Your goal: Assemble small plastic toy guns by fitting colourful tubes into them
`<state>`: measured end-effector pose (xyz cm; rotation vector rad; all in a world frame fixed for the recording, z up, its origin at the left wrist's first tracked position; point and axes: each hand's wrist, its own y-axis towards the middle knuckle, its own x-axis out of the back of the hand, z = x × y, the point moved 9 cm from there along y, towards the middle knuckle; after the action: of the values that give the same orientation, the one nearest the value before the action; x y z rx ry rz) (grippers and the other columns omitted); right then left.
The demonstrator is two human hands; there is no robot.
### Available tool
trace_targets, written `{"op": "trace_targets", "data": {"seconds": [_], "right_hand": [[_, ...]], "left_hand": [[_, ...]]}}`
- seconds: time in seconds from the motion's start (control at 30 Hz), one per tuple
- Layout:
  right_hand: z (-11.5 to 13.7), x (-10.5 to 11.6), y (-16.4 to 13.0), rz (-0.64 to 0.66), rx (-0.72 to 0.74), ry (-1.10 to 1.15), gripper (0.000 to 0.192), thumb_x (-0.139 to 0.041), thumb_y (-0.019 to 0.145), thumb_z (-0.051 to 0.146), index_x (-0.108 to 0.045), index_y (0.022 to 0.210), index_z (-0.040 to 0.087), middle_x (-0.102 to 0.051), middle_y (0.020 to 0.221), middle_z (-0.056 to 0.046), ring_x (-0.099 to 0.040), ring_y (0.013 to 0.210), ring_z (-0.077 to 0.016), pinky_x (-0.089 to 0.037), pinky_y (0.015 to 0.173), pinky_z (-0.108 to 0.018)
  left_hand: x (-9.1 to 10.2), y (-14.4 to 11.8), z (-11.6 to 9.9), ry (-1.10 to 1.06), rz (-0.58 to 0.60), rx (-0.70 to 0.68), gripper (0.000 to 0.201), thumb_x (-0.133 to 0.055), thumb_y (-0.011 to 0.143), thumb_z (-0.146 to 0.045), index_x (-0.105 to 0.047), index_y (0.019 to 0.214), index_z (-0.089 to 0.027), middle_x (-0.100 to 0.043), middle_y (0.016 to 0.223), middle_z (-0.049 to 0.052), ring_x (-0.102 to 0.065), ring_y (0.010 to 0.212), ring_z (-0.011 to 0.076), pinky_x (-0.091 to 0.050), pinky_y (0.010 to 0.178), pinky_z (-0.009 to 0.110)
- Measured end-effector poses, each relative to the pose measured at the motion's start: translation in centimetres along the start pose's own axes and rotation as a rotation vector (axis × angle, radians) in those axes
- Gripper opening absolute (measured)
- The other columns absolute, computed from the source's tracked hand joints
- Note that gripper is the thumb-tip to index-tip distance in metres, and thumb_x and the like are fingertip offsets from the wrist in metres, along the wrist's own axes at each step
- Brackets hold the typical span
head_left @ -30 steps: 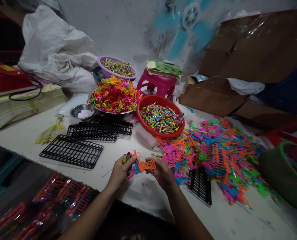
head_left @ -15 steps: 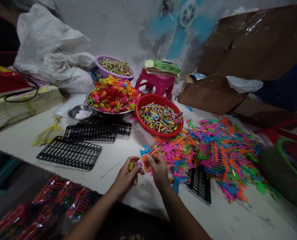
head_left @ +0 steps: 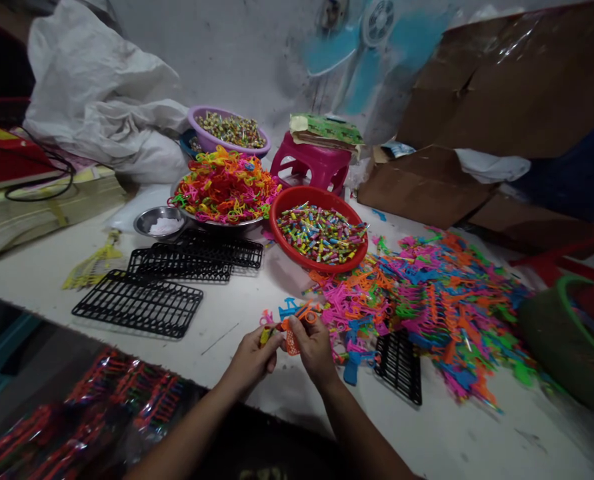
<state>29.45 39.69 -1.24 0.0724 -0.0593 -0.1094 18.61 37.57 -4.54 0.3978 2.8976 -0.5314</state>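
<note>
My left hand (head_left: 251, 357) pinches a small yellow-green stick (head_left: 265, 334) at the front of the white table (head_left: 41, 280). Close beside it, my right hand (head_left: 317, 347) grips an orange plastic toy piece (head_left: 297, 327) with a netted end and a ring. Both hands meet over the table edge, fingertips almost touching. Just beyond them lie a blue piece (head_left: 287, 309) and a pink piece. A big heap of bright plastic pieces (head_left: 427, 300) spreads to the right of my right hand.
A red bowl of small coloured sticks (head_left: 321, 235), a metal bowl of coloured rings (head_left: 224, 187) and a purple bowl (head_left: 227, 130) stand behind. Black plastic grids (head_left: 141, 303) lie left; another (head_left: 401, 365) right. Packed toys (head_left: 101, 413) lie front left. A green basket (head_left: 567, 340) sits right.
My hands came apart and then together again, a little nearer to me. The orange piece turned from lying flat across both hands to upright in my right hand.
</note>
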Motion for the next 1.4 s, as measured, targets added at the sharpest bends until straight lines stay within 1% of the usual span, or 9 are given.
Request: {"op": "trace_targets", "data": {"seconds": [0.23, 0.5, 0.6, 0.7, 0.8, 0.9, 1.0, 1.2, 1.4], "right_hand": [[0.1, 0.1, -0.6, 0.041, -0.030, -0.033, 0.026, -0.050, 0.080, 0.040, -0.048, 0.069, 0.017, -0.046, 0.060, 0.002, -0.044, 0.055, -0.0110, -0.039, 0.052, -0.023], [-1.7, 1.2, -1.1, 0.024, -0.083, -0.158, 0.032, -0.047, 0.077, 0.047, -0.047, 0.067, 0.017, -0.045, 0.056, 0.002, -0.043, 0.052, -0.0122, -0.037, 0.051, -0.024], [-1.6, 6.1, 0.9, -0.061, -0.150, -0.428, 0.041, -0.049, 0.072, 0.056, -0.055, 0.072, 0.015, -0.051, 0.062, -0.003, -0.048, 0.059, -0.0179, -0.039, 0.055, -0.029], [2.5, 12.1, 2.3, -0.475, 0.000, -0.874, 0.054, -0.053, 0.068, 0.057, -0.057, 0.094, 0.010, -0.055, 0.086, -0.014, -0.049, 0.083, -0.0281, -0.039, 0.070, -0.038], [3.2, 8.7, 2.9, -0.360, 0.187, -0.939, 0.040, -0.048, 0.076, 0.048, -0.059, 0.093, 0.013, -0.055, 0.087, -0.014, -0.049, 0.086, -0.0265, -0.038, 0.075, -0.038], [-0.4, 0.9, 2.4, 0.006, 0.188, -0.812, 0.023, -0.061, 0.070, 0.040, -0.060, 0.075, 0.018, -0.056, 0.076, -0.009, -0.050, 0.075, -0.0218, -0.039, 0.068, -0.032], [-3.8, -2.6, 1.8, 0.096, 0.040, -0.693, 0.023, -0.071, 0.057, 0.031, -0.052, 0.059, 0.019, -0.050, 0.064, -0.002, -0.046, 0.062, -0.0164, -0.036, 0.058, -0.027], [-5.3, -0.9, 1.7, 0.093, -0.265, 0.016, 0.031, -0.067, 0.063, 0.040, -0.043, 0.070, 0.020, -0.037, 0.050, 0.009, -0.034, 0.041, -0.0076, -0.027, 0.039, -0.019], [-3.0, -0.2, 1.0, 0.052, -0.296, 0.309, 0.037, -0.066, 0.066, 0.041, -0.055, 0.090, 0.017, -0.042, 0.056, 0.006, -0.037, 0.044, -0.0070, -0.031, 0.040, -0.019]], "left_hand": [[-0.3, -0.2, -0.3, 0.057, 0.026, -0.050, 0.037, -0.051, 0.074, -0.052, -0.050, 0.071, -0.014, -0.042, 0.039, -0.007, -0.029, 0.031, 0.0042, -0.021, 0.035, 0.017], [-2.1, -0.6, 1.0, 0.268, 0.131, -0.077, 0.041, -0.044, 0.078, -0.048, -0.058, 0.093, -0.013, -0.059, 0.061, 0.000, -0.046, 0.039, 0.0090, -0.033, 0.038, 0.020], [1.1, 0.1, 1.0, 0.427, -0.025, -0.132, 0.039, -0.045, 0.078, -0.043, -0.056, 0.104, -0.016, -0.065, 0.083, 0.006, -0.059, 0.066, 0.0166, -0.044, 0.058, 0.025], [6.4, 0.6, 0.2, 0.578, -0.303, -0.160, 0.033, -0.047, 0.075, -0.040, -0.059, 0.096, -0.018, -0.064, 0.096, 0.006, -0.057, 0.088, 0.0204, -0.042, 0.077, 0.030], [8.9, 1.1, 0.5, 0.586, -0.355, -0.093, 0.032, -0.047, 0.074, -0.044, -0.059, 0.088, -0.018, -0.064, 0.087, 0.004, -0.057, 0.083, 0.0204, -0.041, 0.073, 0.028], [8.0, 1.1, 0.9, 0.658, -0.320, -0.076, 0.028, -0.051, 0.072, -0.043, -0.058, 0.083, -0.018, -0.062, 0.077, 0.003, -0.055, 0.074, 0.0194, -0.039, 0.067, 0.026], [6.4, 0.8, 1.2, 0.785, -0.289, -0.106, 0.017, -0.058, 0.066, -0.034, -0.058, 0.073, -0.018, -0.058, 0.071, 0.002, -0.051, 0.070, 0.0178, -0.034, 0.063, 0.025], [5.2, 1.2, 0.7, 0.486, -0.150, -0.104, 0.026, -0.052, 0.073, -0.039, -0.055, 0.065, -0.015, -0.048, 0.058, -0.002, -0.044, 0.058, 0.0122, -0.032, 0.055, 0.021], [2.3, 1.2, 0.6, 0.034, 0.022, 0.072, 0.037, -0.056, 0.068, -0.051, -0.045, 0.064, -0.016, -0.030, 0.042, -0.009, -0.023, 0.037, 0.0049, -0.016, 0.037, 0.018]]}}
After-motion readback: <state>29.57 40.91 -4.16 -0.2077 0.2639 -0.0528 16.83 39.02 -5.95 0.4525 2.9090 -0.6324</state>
